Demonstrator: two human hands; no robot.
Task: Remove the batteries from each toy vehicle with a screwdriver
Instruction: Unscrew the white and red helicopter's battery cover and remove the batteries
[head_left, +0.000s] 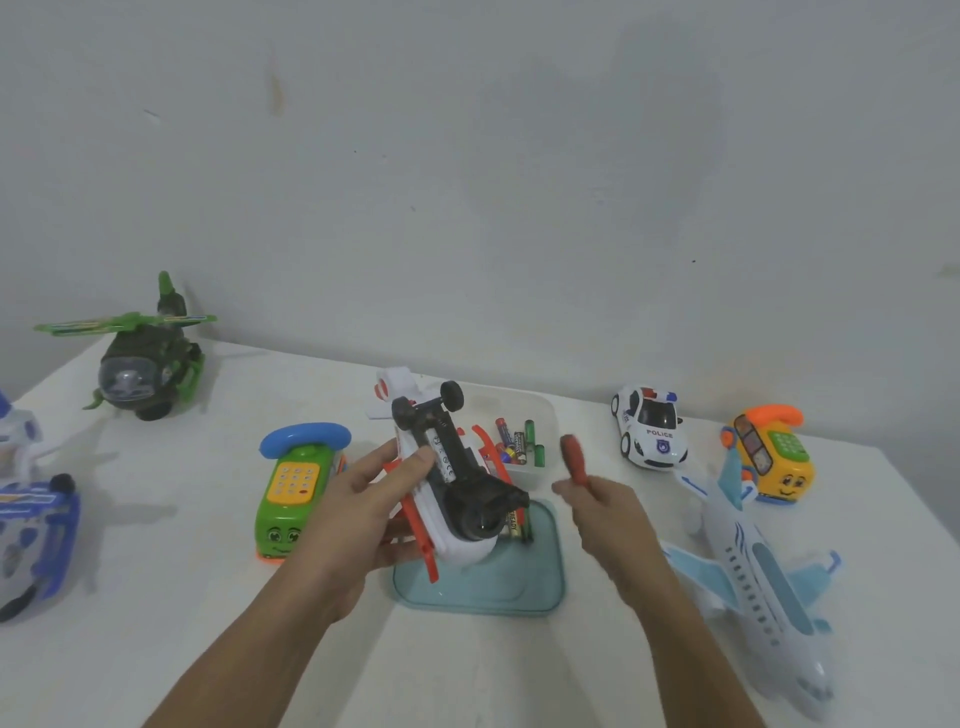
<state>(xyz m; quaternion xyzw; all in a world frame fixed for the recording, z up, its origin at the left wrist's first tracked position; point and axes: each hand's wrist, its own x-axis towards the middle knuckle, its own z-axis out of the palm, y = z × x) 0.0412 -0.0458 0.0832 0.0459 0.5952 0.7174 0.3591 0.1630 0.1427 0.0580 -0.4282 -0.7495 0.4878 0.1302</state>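
Note:
My left hand (363, 499) grips a white and red toy helicopter (452, 478) turned belly up, its black underside and wheels facing me, above a teal lid (519, 582). A battery shows in the open compartment on its underside. My right hand (602, 509) holds a screwdriver (574, 460) by its red handle, to the right of the toy; the handle is blurred and the tip is hidden. Two loose batteries (517, 525) lie on the lid beside the toy's nose. Behind it a clear plastic box (540, 415) holds several batteries (519, 441).
On the white table stand a green helicopter (140, 369) at back left, a green phone bus (296, 488), blue and white toys (31, 530) at the left edge, a police car (649, 428), a yellow phone bus (774, 452) and a light blue airplane (753, 577) on the right.

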